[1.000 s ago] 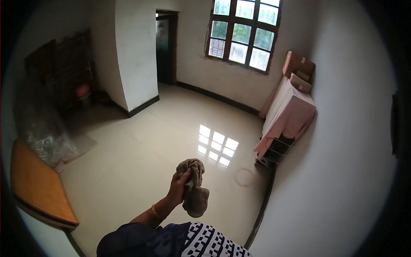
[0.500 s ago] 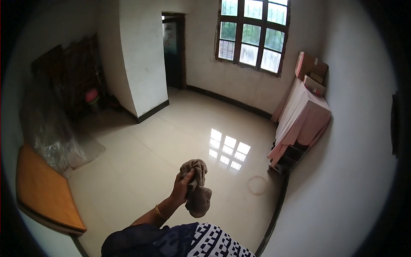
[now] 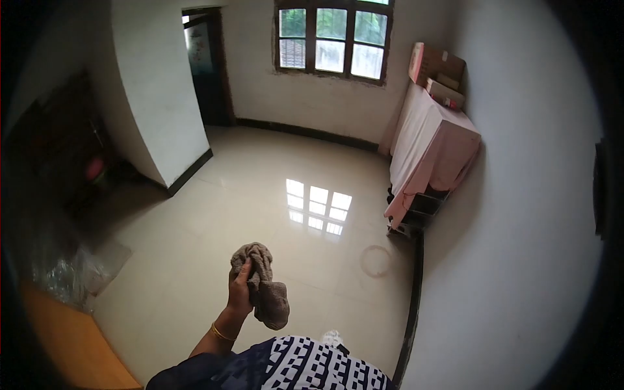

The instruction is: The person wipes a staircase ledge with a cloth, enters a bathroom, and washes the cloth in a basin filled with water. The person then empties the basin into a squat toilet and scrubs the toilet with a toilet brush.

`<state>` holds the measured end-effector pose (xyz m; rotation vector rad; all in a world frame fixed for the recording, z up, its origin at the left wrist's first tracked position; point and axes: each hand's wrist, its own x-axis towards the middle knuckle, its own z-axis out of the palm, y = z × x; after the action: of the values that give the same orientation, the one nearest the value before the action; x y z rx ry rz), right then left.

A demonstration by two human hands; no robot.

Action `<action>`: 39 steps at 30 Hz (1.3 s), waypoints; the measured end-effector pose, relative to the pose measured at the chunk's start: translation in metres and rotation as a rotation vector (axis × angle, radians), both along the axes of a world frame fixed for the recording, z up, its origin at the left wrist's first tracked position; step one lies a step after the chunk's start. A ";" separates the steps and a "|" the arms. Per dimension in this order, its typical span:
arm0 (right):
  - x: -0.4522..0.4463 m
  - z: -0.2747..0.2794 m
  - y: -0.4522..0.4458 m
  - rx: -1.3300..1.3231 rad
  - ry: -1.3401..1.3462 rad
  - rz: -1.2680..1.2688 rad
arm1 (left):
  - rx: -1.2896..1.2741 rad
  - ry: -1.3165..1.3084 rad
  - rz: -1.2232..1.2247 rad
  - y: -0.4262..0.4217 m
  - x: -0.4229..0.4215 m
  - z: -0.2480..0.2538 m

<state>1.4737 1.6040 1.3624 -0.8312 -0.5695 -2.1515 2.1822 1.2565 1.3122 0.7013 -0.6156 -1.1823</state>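
Head view shows the left hand, with a gold bangle on its wrist, pinching a bunched-up brown cloth, its thumb pressed on the near side and its other fingers mostly hidden. The cloth hangs in the air over the shiny tile floor, near the patterned shirt, and farther off a pink sheet with cardboard boxes on top sits by the right wall. The right hand is out of sight, so I cannot tell its grip.
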 end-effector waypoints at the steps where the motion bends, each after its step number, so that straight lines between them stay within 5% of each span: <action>1: 0.020 0.015 -0.025 0.109 0.087 -0.200 | 0.013 -0.003 0.001 -0.001 0.002 -0.003; 3: 0.071 0.045 -0.088 0.321 0.413 -0.672 | 0.005 -0.002 0.021 -0.003 -0.002 -0.005; 6: 0.149 0.106 -0.171 0.301 0.767 -0.891 | -0.015 0.010 0.083 -0.014 -0.005 -0.009; 12: 0.256 0.193 -0.277 -0.057 1.100 -0.551 | -0.092 -0.033 0.285 -0.019 -0.012 -0.020; 27: 0.317 0.211 -0.529 -0.164 1.132 -0.060 | -0.030 -0.031 0.762 -0.059 -0.028 -0.018; 39: 0.285 0.192 -0.544 -0.209 1.005 0.021 | -0.281 -0.060 0.820 -0.064 -0.067 0.031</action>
<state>1.7586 1.0604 1.5542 -1.8187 -0.2554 -1.3855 2.1155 1.1925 1.3431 0.6515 -0.4563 -0.3088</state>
